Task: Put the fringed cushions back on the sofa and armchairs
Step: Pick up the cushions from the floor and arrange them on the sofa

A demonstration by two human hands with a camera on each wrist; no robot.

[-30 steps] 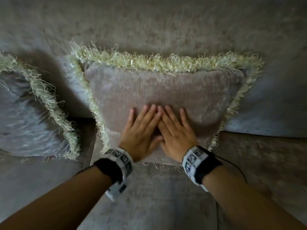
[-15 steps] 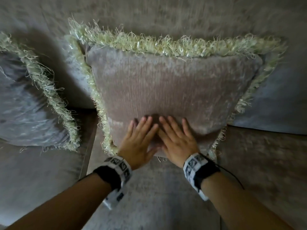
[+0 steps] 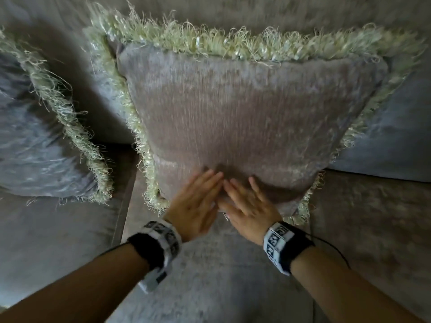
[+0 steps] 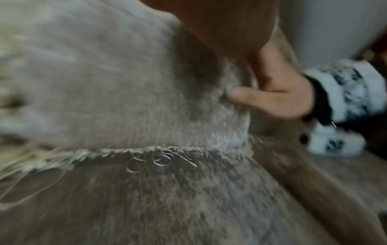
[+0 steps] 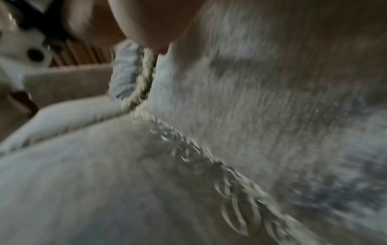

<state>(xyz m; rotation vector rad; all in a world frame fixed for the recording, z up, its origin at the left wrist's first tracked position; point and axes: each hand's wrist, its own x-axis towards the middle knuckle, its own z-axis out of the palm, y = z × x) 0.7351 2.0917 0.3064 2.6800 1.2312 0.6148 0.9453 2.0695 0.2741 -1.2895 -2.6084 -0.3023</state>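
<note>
Fringed cushion [image 3: 247, 117] stands upright on the sofa seat [image 3: 221, 276], leaning on the sofa backrest [image 3: 256, 12]. Left hand [image 3: 194, 206] and right hand [image 3: 248, 206] lie flat, side by side, on its lower face, fingers straight, each grip open and holding nothing. Since a second ago both hands have slid from mid-face down to the bottom edge; the view has closed in. Reads as a last pat: cushion placed. Second fringed cushion [image 3: 35, 136] leans just left.
</note>
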